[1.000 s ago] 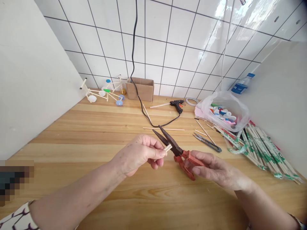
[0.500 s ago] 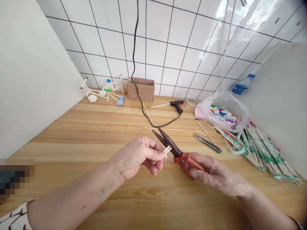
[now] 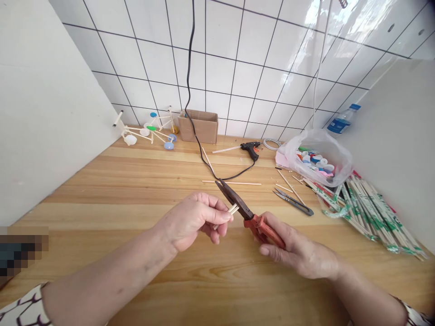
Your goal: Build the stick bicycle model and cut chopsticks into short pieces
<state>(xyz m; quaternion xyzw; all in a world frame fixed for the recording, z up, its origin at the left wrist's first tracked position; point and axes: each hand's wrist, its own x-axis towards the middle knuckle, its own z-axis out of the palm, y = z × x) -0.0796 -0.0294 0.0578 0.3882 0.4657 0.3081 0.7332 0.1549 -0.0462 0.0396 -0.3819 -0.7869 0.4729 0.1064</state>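
Note:
Between the thumb and fingers of my left hand (image 3: 202,219) are short wooden sticks (image 3: 234,208), their ends poking out toward the pliers' jaws. My right hand (image 3: 299,251) is wrapped round the red handles of the pliers (image 3: 243,207). The dark jaws point up and left and are nearly closed beside the stick ends; whether they touch the sticks is hard to tell. Beyond the jaws a thin stick (image 3: 251,183) lies across the wooden table (image 3: 152,194).
Snips (image 3: 295,203) lie right of the pliers. Farther back are a glue gun (image 3: 251,148) with its black cord, a cardboard box (image 3: 204,129) and stick models with caps (image 3: 149,131). A bag of bottle caps (image 3: 316,158) and packaged chopsticks (image 3: 380,213) are at right.
The pliers' jaws and handles have come closer together, and the pliers have shifted slightly left. My left hand, still pinching the sticks, has moved a little to the left.

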